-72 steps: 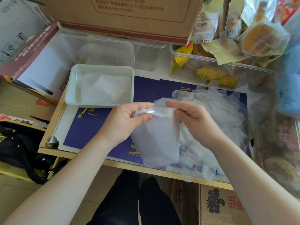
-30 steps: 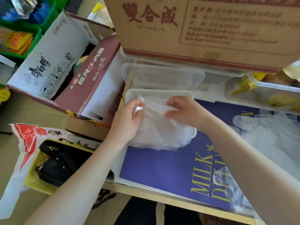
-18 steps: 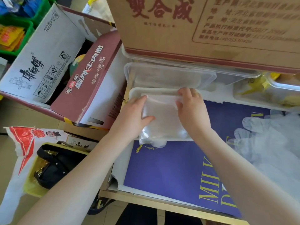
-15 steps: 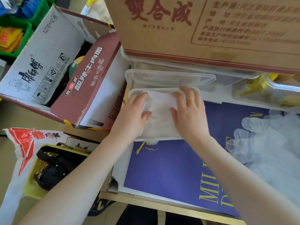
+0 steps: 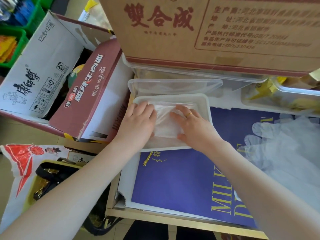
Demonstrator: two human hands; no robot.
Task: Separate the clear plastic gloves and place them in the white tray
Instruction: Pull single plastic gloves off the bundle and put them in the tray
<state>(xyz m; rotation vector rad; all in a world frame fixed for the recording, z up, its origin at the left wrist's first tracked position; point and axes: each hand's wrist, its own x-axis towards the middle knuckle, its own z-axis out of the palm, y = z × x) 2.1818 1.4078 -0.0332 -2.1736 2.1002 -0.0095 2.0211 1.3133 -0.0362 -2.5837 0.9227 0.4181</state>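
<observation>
A white tray (image 5: pixel 207 108) sits at the back left of the table. Inside it lies a folded clear plastic glove (image 5: pixel 165 121) on top of others. My left hand (image 5: pixel 140 122) lies flat on the glove's left side, fingers straight. My right hand (image 5: pixel 192 126), wearing a gold ring, presses flat on its right side. A loose pile of clear gloves (image 5: pixel 284 149) spreads over the blue sheet at the right.
A blue printed sheet (image 5: pixel 181 179) covers the table. A clear plastic container (image 5: pixel 174 86) stands behind the tray, under a big cardboard box (image 5: pixel 207 32). An open maroon carton (image 5: pixel 72 94) sits at the left. Another clear tub with yellow packets (image 5: pixel 280 97) is at the back right.
Both hands carried a glove from the pile to the tray, laid it in and flattened it. They now press lower in the tray, and the glove's overhang is tucked inside.
</observation>
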